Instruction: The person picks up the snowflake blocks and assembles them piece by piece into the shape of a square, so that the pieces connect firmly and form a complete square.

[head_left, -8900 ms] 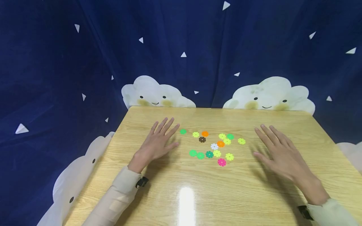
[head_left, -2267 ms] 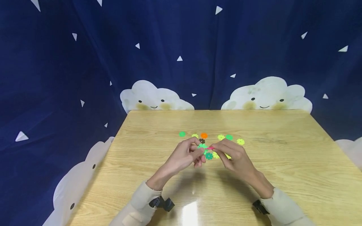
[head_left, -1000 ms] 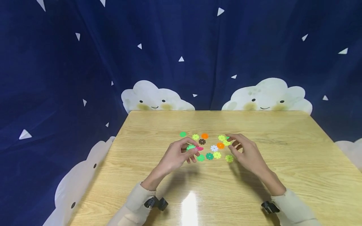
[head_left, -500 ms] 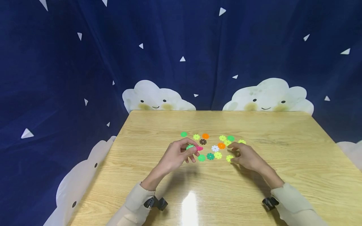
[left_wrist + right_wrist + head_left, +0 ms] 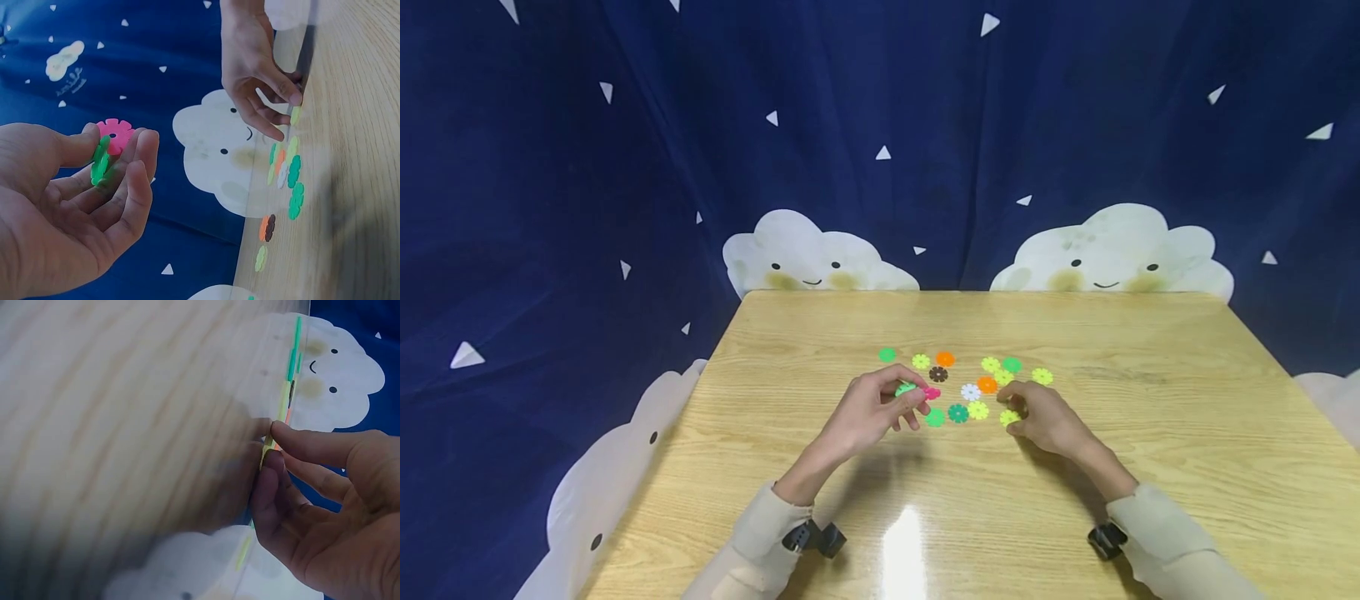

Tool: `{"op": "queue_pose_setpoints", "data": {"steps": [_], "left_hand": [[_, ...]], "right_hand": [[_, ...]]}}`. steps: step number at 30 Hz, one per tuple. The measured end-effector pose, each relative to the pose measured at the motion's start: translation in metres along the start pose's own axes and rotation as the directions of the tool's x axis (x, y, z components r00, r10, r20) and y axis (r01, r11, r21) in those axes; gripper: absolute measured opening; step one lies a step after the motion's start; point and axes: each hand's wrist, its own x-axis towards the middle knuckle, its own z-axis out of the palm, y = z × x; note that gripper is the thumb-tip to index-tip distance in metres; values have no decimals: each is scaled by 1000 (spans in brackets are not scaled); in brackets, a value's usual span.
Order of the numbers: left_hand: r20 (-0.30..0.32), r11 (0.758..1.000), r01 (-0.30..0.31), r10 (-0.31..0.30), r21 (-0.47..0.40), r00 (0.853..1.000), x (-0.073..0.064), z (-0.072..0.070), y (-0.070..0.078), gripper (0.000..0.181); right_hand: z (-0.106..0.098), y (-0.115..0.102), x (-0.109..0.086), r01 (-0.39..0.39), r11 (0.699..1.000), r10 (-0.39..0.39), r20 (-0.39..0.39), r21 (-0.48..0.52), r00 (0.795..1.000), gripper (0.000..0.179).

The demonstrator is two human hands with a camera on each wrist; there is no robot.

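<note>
My left hand (image 5: 868,412) pinches a green snowflake disc (image 5: 100,161) between thumb and fingers, raised above the table. A pink snowflake disc (image 5: 114,135) is slotted into it at an angle. In the head view the green one is partly hidden by fingers. My right hand (image 5: 1047,417) is low at the table, thumb and fingers curved about a yellow snowflake disc (image 5: 1009,418). In the right wrist view its fingertips (image 5: 273,461) are right at that disc's edge; the index finger sits higher, off it.
On the wooden table (image 5: 820,325) several loose discs lie flat between the hands, among them a white disc (image 5: 971,392), a brown disc (image 5: 938,374), an orange disc (image 5: 945,359) and a teal disc (image 5: 958,413). A dark blue curtain (image 5: 820,167) hangs behind.
The pink disc left the table and was joined to the green one, which the left hand now holds alone. The right hand moved away rightward and came down onto the yellow disc, fingers closing in.
</note>
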Motion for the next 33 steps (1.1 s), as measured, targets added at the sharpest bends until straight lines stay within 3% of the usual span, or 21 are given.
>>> {"op": "queue_pose_setpoints", "data": {"steps": [14,20,28,33], "left_hand": [[7,1000,0,0,4,1000,-1,1,2,13],[9,1000,-3,3,5,1000,-1,2,3,13],[9,1000,-14,14,8,1000,-1,4,5,14],[6,999,-22,22,31,1000,2,1,6,14]], "right_hand": [[0,-1,1,-7,1000,8,26,-16,1000,40],[-4,0,0,5,1000,-5,-15,-13,1000,18],[-6,-2,-3,0,1000,1,-50,13,999,10],[-8,-8,-3,57,997,-51,-98,60,994,7]]}}
